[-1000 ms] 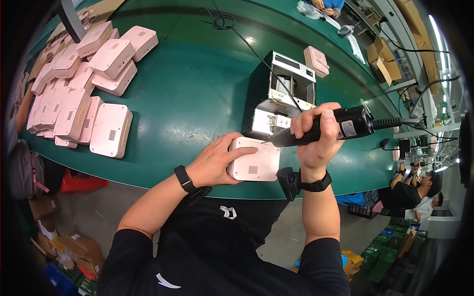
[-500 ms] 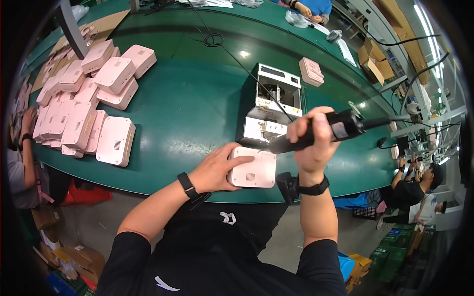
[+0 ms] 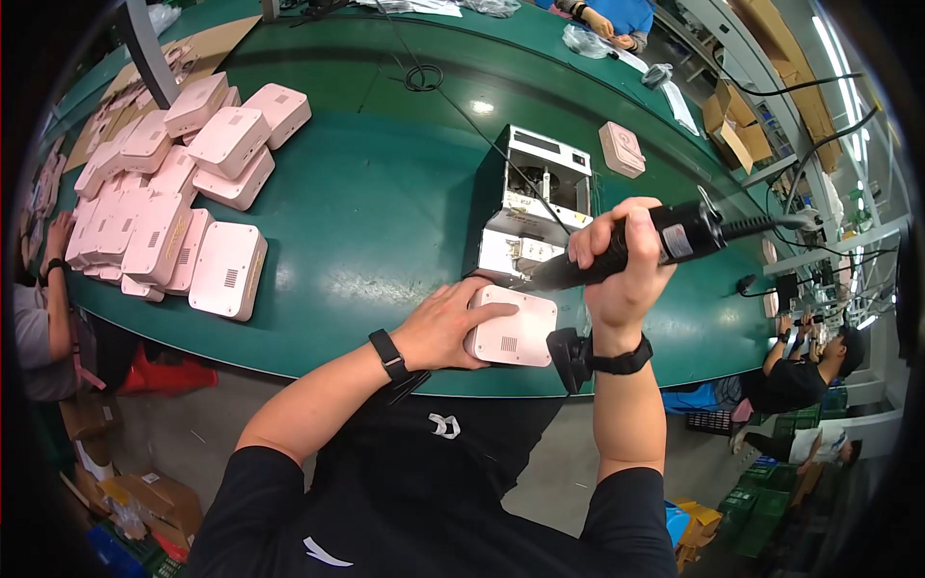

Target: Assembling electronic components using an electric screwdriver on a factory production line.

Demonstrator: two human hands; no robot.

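Note:
My left hand [image 3: 438, 326] grips the left side of a pale pink plastic box [image 3: 528, 337], its thumb lying across the top face. The box has rounded corners, corner holes and a small slotted vent, and rests near the table's front edge. In my right hand [image 3: 621, 260] is a black corded electric screwdriver [image 3: 689, 231], tilted with its nose pointing left. That nose is near the front of a black-and-white screw feeder [image 3: 501, 255], just beyond the box's far edge. I cannot tell whether the bit touches the feeder.
A heap of similar pink boxes [image 3: 154, 231] covers the left of the green table [image 3: 366, 222]. Another pink piece [image 3: 621, 149] lies beyond the feeder. A thin black cable [image 3: 424, 77] crosses above. Co-workers' hands [image 3: 60, 236] show at the left, far side and right.
The pink box and my left hand have shifted slightly right in view. My right hand has tipped the screwdriver flatter, its nose now nearer the feeder's front.

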